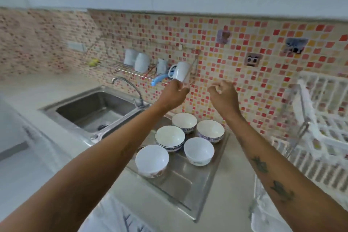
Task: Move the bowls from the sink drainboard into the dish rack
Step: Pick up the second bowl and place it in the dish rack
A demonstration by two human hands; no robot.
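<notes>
On the steel drainboard (pixel 180 181), just right of the sink (pixel 94 111), five bowls (pixel 170 137) are stood upright in a close cluster, two at the back, one in the middle and two at the front, some rims nearly touching. The white dish rack (pixel 323 133) is set on the worktop (pixel 235 165) to the right, well apart from the bowls, and nothing can be made out in it, though it is blurred. Both arms are stretched out above the cluster: the left hand (pixel 174 91) and the right hand (pixel 224 94) are held up near the tiled wall with fingers loosely curled, neither one closed on anything. No bowl has been lifted yet, so the task is judged to be at its start, with the first reach to be made. A front bowl (pixel 199 150) on the right side would best be taken first by the right hand, since it lies nearest the rack and can be raised without a neighbour being knocked. A grip across the rim, thumb inside and fingers under the outer wall, is advised, as glazed ware is likely to be slick if wet. Each bowl should be lifted straight up before being carried sideways, and set into the rack's slots on edge so that it is held steady.
</notes>
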